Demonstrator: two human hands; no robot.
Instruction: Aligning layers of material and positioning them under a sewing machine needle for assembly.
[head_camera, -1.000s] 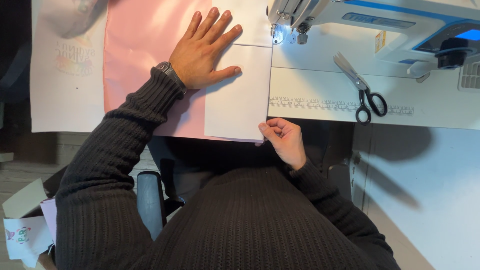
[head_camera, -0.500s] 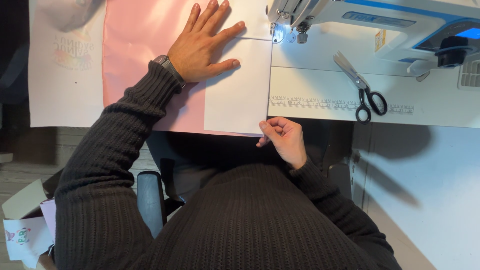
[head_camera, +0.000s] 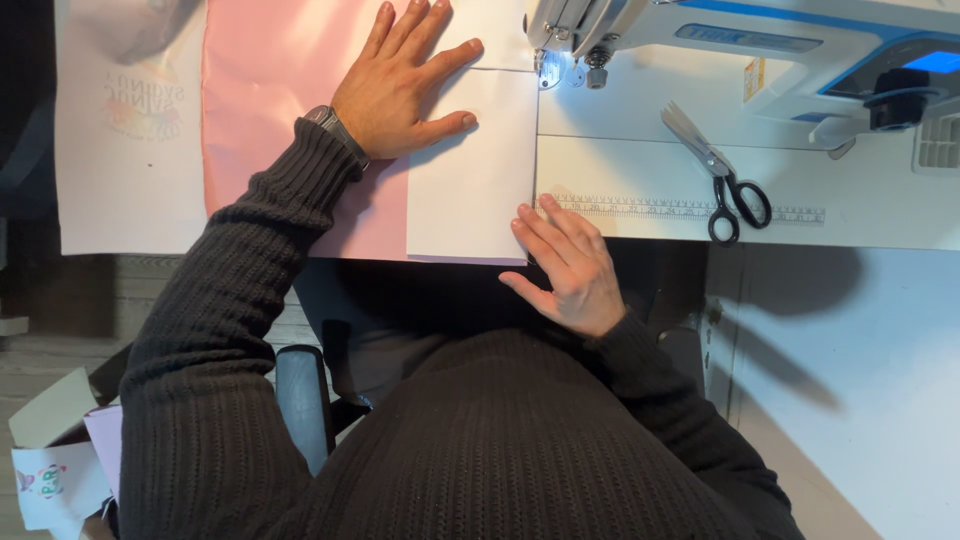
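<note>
Head view: your left hand (head_camera: 400, 85) lies flat, fingers spread, gripping nothing, pressing the white fabric panel (head_camera: 470, 175) and the pink fabric (head_camera: 270, 110) at upper centre. Your right hand (head_camera: 565, 265) rests open at the panel's lower right corner. The panel's long axis runs up the frame toward the sewing machine (head_camera: 700, 40). Scissors (head_camera: 720, 175) lie right, nearer your right hand.

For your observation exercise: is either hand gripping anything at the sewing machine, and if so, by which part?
Neither hand grips anything. The left hand lies flat, fingers spread, on the white fabric piece and pink fabric. The right hand has open fingers resting at the white piece's near right corner.
</note>
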